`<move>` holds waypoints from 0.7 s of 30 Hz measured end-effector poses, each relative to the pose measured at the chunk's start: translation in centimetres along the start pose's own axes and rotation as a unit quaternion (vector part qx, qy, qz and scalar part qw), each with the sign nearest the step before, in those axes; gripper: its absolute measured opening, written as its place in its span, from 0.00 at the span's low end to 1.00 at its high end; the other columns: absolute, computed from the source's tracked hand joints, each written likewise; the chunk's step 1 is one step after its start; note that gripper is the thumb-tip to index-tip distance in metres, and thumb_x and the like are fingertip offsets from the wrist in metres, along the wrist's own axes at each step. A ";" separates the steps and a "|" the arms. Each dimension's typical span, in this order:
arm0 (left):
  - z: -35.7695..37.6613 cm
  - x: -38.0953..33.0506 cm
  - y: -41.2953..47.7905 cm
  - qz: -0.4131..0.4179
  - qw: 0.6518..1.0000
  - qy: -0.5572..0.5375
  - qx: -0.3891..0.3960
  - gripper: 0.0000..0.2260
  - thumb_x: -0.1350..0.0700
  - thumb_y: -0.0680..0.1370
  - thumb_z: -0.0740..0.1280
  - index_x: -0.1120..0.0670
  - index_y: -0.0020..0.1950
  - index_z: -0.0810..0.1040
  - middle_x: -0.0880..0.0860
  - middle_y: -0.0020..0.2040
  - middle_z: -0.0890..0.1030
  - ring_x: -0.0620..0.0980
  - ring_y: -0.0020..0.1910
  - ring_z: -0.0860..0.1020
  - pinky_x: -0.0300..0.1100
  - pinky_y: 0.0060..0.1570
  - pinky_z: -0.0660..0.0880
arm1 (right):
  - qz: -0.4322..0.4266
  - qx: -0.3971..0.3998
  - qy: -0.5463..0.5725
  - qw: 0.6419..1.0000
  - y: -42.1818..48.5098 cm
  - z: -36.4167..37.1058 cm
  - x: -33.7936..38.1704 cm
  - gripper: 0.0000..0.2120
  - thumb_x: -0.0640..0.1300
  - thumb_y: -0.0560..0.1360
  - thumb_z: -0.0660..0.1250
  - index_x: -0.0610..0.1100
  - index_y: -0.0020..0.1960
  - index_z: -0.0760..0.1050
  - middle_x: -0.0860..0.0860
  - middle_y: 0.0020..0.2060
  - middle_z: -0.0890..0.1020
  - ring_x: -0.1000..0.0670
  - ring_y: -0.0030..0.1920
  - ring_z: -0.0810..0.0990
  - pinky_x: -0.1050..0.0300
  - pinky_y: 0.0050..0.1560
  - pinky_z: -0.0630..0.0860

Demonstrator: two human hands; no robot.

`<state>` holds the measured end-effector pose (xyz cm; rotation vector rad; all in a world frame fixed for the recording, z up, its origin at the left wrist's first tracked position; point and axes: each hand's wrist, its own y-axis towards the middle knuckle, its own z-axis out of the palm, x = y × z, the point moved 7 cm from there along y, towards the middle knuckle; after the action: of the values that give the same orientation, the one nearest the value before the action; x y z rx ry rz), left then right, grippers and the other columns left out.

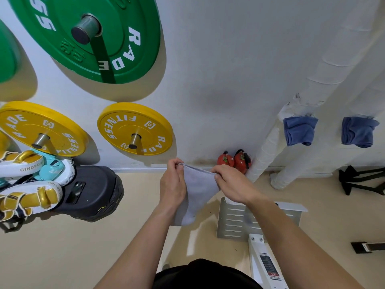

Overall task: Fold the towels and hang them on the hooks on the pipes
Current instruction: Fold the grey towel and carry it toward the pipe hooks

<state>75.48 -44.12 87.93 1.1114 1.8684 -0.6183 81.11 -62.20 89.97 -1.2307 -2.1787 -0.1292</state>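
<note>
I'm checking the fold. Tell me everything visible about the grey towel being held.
The grey towel is pale lavender-grey, soft terry-like cloth with a hemmed top edge. It hangs narrowing to a rounded lower end beside the left forearm. The left hand and right hand pinch its top corners.

Grey towel point(199, 190) pinched at top corners by left hand point(173, 182) and right hand point(231, 184)

Only one camera is used. It sits on the person's head and looks forward and down. It faces the wall point(229, 59) and the floor point(62, 257) under it. The left hand point(173, 182) and right hand point(231, 184) are near the camera, in the middle. The pipes point(268, 147) at the right edge look bent, since the view is wide.
</note>
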 end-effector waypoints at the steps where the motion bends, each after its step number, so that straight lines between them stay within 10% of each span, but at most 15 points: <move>1: 0.2 -0.4 -0.1 0.007 1.000 -0.012 0.005 0.03 0.53 0.85 0.56 0.46 0.54 0.68 0.47 0.45 0.78 0.51 0.44 0.76 0.45 0.41 0.67 | 0.007 0.005 0.011 1.000 -0.1 -0.2 0.0 0.10 0.45 0.79 0.56 0.54 0.52 0.75 0.55 0.48 0.79 0.52 0.49 0.77 0.53 0.48 0.73; 7: 0.9 -2.8 0.2 0.094 0.989 -0.089 0.072 0.05 0.58 0.83 0.62 0.48 0.53 0.74 0.42 0.44 0.79 0.39 0.45 0.77 0.32 0.42 0.71 | -0.052 0.008 0.034 0.998 0.8 -1.2 2.4 0.15 0.64 0.67 0.70 0.56 0.43 0.70 0.57 0.42 0.74 0.57 0.44 0.73 0.54 0.44 0.72; 21: 2.8 3.0 -0.8 -0.060 0.974 -0.091 0.198 0.18 0.48 0.66 0.77 0.48 0.54 0.81 0.45 0.48 0.85 0.45 0.48 0.83 0.42 0.45 0.80 | -0.134 -0.050 0.018 0.990 4.3 -8.7 7.8 0.05 0.48 0.76 0.62 0.54 0.50 0.75 0.53 0.45 0.82 0.50 0.47 0.78 0.49 0.51 0.75</move>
<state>75.22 -45.20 83.92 1.1492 1.7023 -1.1608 85.75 -57.28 100.40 -0.9739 -2.3205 -0.3741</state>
